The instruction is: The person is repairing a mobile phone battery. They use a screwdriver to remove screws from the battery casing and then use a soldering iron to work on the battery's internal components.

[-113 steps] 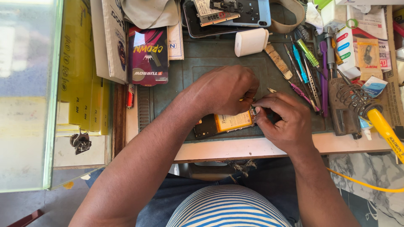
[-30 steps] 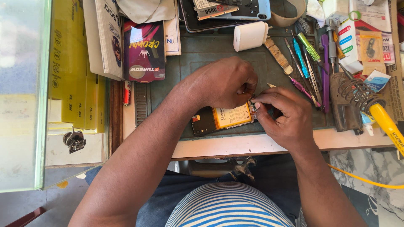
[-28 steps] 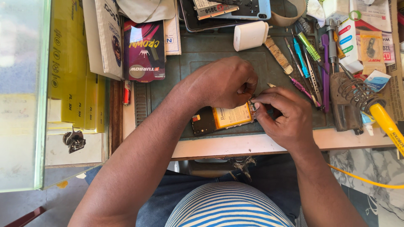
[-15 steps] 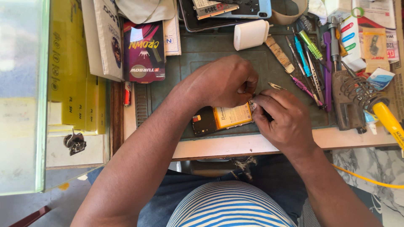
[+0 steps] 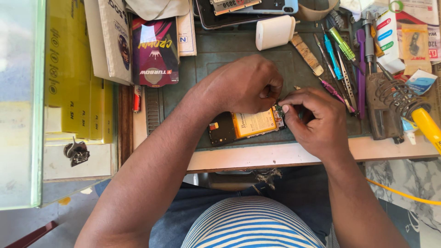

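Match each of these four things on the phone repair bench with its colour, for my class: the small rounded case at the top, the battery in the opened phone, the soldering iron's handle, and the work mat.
Things:
1. Rounded case
2. Battery in the opened phone
3. Soldering iron handle
4. Work mat

Colours:
A. Dark green
B. Bright yellow
C. White
D. Orange-yellow with a printed label

Pairs: 1-C, 2-D, 3-B, 4-A. The left hand and right hand meet over the phone's right end.
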